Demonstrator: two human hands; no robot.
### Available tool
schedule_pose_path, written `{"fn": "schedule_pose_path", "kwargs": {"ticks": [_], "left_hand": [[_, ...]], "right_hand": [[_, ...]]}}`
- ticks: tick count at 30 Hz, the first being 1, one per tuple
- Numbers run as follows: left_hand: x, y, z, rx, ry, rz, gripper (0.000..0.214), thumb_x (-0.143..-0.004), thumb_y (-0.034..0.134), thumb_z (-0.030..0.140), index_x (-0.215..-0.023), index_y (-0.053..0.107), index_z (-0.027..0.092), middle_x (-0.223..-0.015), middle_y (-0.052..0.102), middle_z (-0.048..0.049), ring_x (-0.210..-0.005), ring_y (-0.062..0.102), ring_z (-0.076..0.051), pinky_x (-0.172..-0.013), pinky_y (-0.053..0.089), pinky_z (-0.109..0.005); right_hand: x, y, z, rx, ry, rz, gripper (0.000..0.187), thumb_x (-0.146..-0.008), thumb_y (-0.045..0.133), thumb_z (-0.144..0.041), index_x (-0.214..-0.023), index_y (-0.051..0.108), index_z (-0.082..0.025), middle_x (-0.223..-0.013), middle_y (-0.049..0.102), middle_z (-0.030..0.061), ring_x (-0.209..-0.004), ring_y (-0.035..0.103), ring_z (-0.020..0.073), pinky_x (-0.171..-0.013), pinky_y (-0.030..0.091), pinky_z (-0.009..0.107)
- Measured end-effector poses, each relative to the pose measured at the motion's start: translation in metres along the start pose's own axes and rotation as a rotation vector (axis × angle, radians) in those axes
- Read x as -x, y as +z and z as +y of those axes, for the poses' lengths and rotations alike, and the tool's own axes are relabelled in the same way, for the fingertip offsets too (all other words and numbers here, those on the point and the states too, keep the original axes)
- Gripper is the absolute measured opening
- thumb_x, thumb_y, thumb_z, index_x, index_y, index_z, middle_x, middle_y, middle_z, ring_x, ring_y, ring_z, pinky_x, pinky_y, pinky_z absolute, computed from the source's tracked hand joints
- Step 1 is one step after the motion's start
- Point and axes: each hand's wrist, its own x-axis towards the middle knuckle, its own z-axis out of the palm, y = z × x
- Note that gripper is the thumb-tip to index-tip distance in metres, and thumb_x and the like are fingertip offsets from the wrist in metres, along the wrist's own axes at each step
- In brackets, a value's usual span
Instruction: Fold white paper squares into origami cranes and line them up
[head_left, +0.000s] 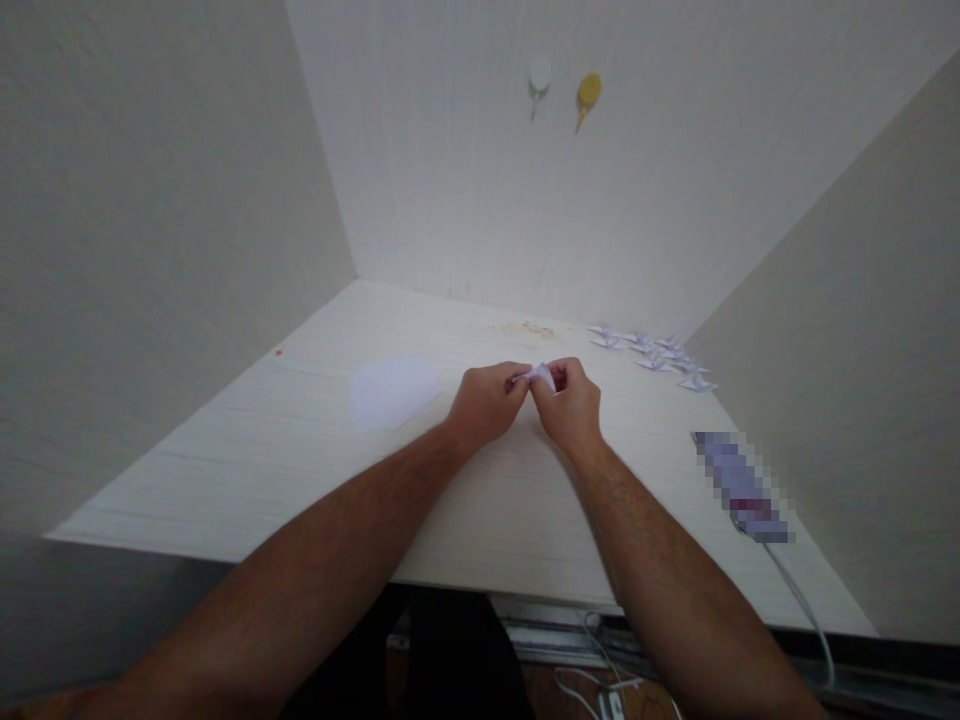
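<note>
Both of my hands meet over the middle of a pale wooden desk [247, 460]. My left hand [486, 402] and my right hand [571, 402] pinch a small folded piece of white paper [541, 375] between their fingertips, just above the desk top. A stack of flat white paper sheets [394, 390] lies on the desk to the left of my left hand.
Several small folded paper figures [654, 355] lie in rows at the back right. A blurred-out flat device [741, 487] with a white cable [806, 605] rests at the right. Walls close the desk in on three sides. Two hooks, white [539, 78] and yellow [589, 93], are on the back wall.
</note>
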Motion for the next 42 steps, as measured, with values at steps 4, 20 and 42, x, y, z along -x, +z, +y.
{"fn": "schedule_pose_path", "kwargs": {"ticks": [4, 20, 42], "left_hand": [[0.001, 0.002, -0.001, -0.06, 0.075, 0.019, 0.023, -0.085, 0.059, 0.024, -0.101, 0.075, 0.022, -0.093, 0.077, -0.0048, -0.079, 0.07, -0.017, -0.08, 0.054, -0.029], [0.0, 0.002, -0.001, -0.045, 0.072, 0.055, 0.024, -0.086, 0.056, 0.017, -0.101, 0.074, 0.019, -0.091, 0.077, -0.0038, -0.079, 0.071, -0.014, -0.075, 0.055, -0.025], [-0.006, -0.011, -0.012, 0.021, -0.058, -0.009, 0.022, -0.085, 0.056, 0.018, -0.096, 0.075, 0.019, -0.083, 0.076, -0.0029, -0.075, 0.07, -0.014, -0.076, 0.055, -0.026]], "right_hand": [[0.0, 0.001, 0.008, 0.066, 0.021, 0.006, 0.017, -0.079, 0.057, -0.037, -0.074, 0.06, -0.021, -0.064, 0.064, 0.001, -0.059, 0.057, 0.0167, -0.057, 0.041, 0.028], [-0.004, 0.001, 0.01, -0.112, 0.134, -0.002, 0.018, -0.078, 0.06, -0.037, -0.076, 0.064, -0.02, -0.058, 0.063, -0.0017, -0.049, 0.06, 0.0152, -0.049, 0.044, 0.025], [-0.012, -0.005, 0.013, -0.369, 0.332, -0.443, 0.024, -0.073, 0.058, -0.013, -0.095, 0.053, -0.021, -0.066, 0.069, 0.0004, -0.051, 0.067, 0.0157, -0.046, 0.05, 0.023]]}}
